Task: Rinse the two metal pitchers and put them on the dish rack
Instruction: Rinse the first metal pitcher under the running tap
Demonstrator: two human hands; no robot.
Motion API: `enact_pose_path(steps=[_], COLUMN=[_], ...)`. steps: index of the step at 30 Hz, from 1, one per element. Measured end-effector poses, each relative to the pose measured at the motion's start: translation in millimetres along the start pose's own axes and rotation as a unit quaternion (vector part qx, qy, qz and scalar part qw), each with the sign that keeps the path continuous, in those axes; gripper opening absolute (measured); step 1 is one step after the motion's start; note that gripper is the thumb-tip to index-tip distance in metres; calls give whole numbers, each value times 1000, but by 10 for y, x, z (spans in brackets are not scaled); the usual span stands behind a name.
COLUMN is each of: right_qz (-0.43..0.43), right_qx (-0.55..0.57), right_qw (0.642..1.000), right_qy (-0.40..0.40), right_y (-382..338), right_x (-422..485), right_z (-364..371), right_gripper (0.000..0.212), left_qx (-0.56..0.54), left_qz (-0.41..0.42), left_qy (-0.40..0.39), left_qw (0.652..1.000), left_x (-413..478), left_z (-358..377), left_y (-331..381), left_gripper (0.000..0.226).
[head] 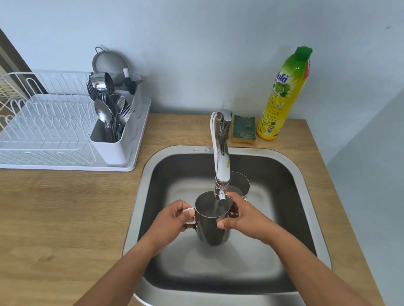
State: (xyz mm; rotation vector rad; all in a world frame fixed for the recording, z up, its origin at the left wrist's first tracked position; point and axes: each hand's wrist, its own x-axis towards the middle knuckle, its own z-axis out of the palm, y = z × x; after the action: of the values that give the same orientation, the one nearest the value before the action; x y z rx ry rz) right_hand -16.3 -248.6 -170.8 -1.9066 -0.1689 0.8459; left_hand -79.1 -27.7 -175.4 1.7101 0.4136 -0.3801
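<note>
A metal pitcher (pixel 210 229) is held upright over the sink (pixel 298 182), right under the tap spout (pixel 221 195), and water runs into it. My left hand (pixel 172 220) grips its handle on the left. My right hand (pixel 240 217) holds the pitcher's right side, fingers curled round the wall. A second metal pitcher (pixel 241 182) stands in the sink behind the first, partly hidden by the tap. The white dish rack (pixel 44 129) sits on the counter at the far left, its plate slots bare.
A cutlery caddy (pixel 113 144) full of spoons and forks stands at the rack's right end, with a small metal cup (pixel 100 82) and a strainer (pixel 109 63) above it. A sponge (pixel 243 129) and a green-capped soap bottle (pixel 284 94) stand behind the sink. Wooden counter (pixel 53 218) lies to the left.
</note>
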Motion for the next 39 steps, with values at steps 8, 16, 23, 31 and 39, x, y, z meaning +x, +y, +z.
enact_pose_path(steps=[8, 16, 23, 31, 39], right_qz=[41, 105, 150, 201, 177], right_qx=[14, 4, 6, 1, -1], right_qw=[999, 994, 989, 980, 984], right_qy=[-31, -40, -14, 8, 1], right_y=[49, -60, -203, -312, -300], right_x=[65, 167, 182, 150, 90], right_z=[7, 69, 118, 130, 121], right_gripper=[59, 56, 54, 62, 53], left_qx=[26, 13, -27, -65, -84], left_qz=[-23, -87, -143, -202, -176], left_qy=[4, 18, -4, -35, -57], left_qw=[999, 996, 989, 977, 979], left_x=[34, 102, 135, 162, 138], left_z=[2, -2, -39, -14, -37], left_y=[-31, -33, -38, -33, -40], left_gripper=[15, 25, 35, 33, 30])
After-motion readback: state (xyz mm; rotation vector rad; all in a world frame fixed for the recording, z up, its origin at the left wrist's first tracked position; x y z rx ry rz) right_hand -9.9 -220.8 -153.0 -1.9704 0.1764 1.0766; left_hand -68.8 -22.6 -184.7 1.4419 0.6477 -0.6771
